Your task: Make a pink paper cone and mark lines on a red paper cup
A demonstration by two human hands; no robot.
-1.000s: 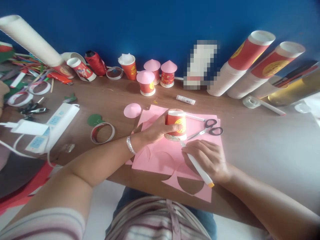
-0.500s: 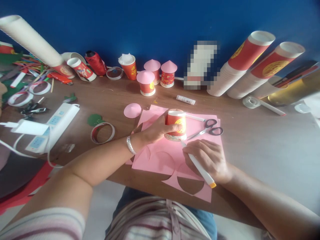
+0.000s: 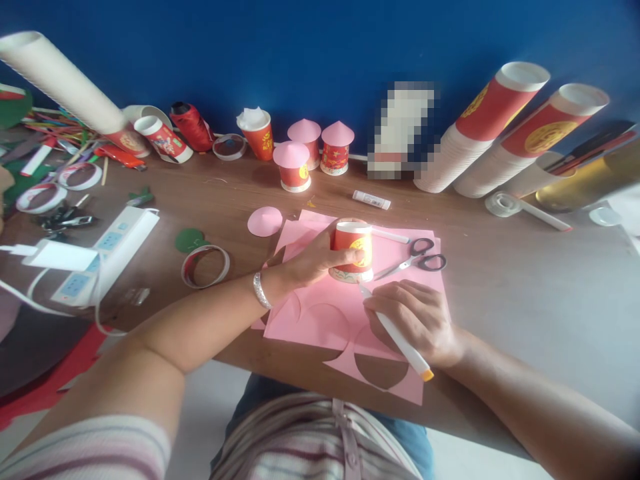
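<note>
My left hand is wrapped round a red paper cup with a yellow emblem, its thumb across the front. A pale band with drawn curved lines runs round the cup's lower edge. In my right hand is a white marker pen with an orange end, its tip at the bottom of that band. Both hands are over sheets of pink paper, some with round pieces cut out. Black-handled scissors and a white marker cap or pen lie on the paper beside the cup.
Behind stand several cups with pink cone tops, and a loose pink cone lies nearer. A glue stick rests beyond the paper. Tall cup stacks lean at the right; a power strip and tape roll are left.
The marker tip has shifted slightly left along the cup's lower band, and my right hand has moved with it. My left hand keeps the cup in the same place.
</note>
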